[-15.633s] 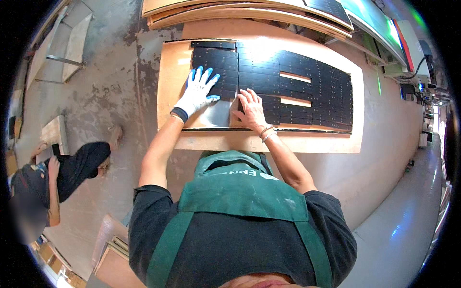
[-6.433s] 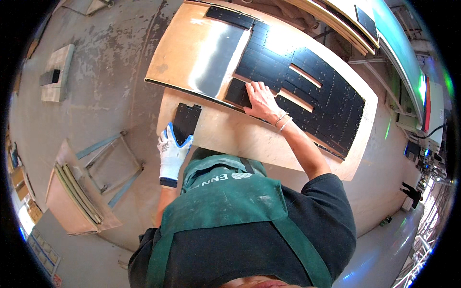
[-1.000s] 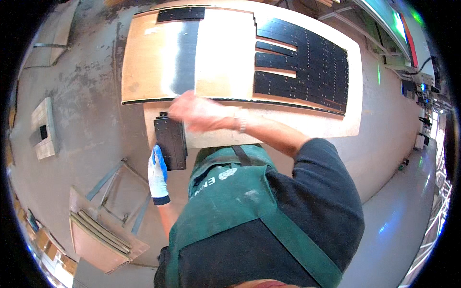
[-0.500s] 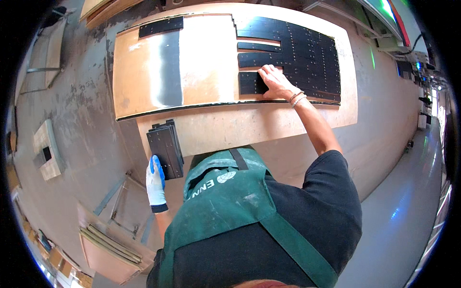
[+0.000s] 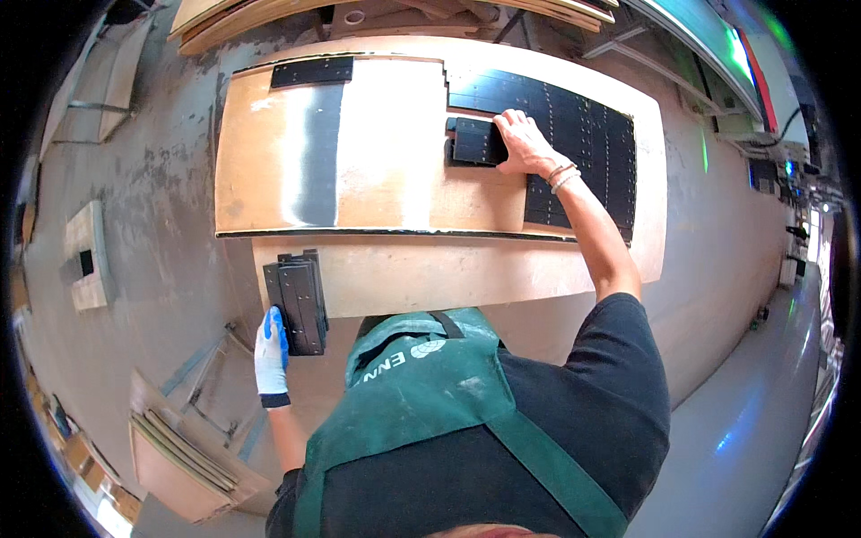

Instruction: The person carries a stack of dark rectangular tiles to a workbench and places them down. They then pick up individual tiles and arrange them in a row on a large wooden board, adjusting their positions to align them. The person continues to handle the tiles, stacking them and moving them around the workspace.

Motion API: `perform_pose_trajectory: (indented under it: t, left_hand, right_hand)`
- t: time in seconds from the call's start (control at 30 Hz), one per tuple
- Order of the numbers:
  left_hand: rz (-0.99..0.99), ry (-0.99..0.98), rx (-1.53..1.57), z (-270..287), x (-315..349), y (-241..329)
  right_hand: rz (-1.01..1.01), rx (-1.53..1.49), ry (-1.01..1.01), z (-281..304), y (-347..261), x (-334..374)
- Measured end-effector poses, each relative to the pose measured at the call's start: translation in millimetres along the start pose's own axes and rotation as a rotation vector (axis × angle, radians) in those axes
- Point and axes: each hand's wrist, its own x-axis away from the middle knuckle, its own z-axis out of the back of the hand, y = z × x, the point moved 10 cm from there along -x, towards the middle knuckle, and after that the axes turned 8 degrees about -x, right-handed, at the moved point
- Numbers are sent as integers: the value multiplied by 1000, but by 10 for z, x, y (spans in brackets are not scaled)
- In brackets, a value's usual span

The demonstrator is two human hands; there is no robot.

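My bare right hand (image 5: 527,143) closes around the right end of a small pile of black strips (image 5: 478,142) on the tan board. Beyond it and to the right, flat rows of black strips with small light dots (image 5: 583,117) cover part of the board. My left hand (image 5: 271,354), in a white and blue glove, grips the near left side of a taller stack of black strips (image 5: 300,296). That stack overhangs the table's near edge; the left thumb is hidden. One separate black strip (image 5: 312,71) lies at the board's far left corner.
The tan board (image 5: 386,170) with dark edging lies on a larger pale tabletop (image 5: 421,273). A grey band (image 5: 316,152) crosses the board. Wooden sheets (image 5: 269,18) stand beyond the table. Leaning panels (image 5: 184,457) are at the lower left; a metal frame (image 5: 650,58) is at far right.
The loose strip ends that lay apart near my right hand are now gathered into one pile. My right hand has shifted away from me over the board, baring wood on its near side.
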Motion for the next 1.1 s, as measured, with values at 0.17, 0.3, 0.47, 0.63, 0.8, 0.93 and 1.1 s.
perform_pose_trajectory:
  t: [0.17,0.3,0.47,0.63,0.8,0.93,1.1]
  left_hand:
    - [-20,78,-67,61,22,-33]
    - [59,87,-6,71,34,-44]
    - [-18,81,-105,72,106,164]
    - [-46,14,394,-29,157,103]
    - [-11,82,160,149,114,59]
    - [72,56,253,135,129,-244]
    - [-136,-113,867,-24,48,-111]
  right_hand:
    - [103,-35,-38,-166,67,-135]
    - [127,-16,-54,-256,40,-119]
    - [43,-102,-73,-284,70,-168]
    - [80,-192,-84,-318,-359,-267]
    - [533,-311,-114,-136,-2082,-294]
    - [1041,-379,-121,70,-3832,-22]
    - [1353,-190,-294,-153,-5014,159]
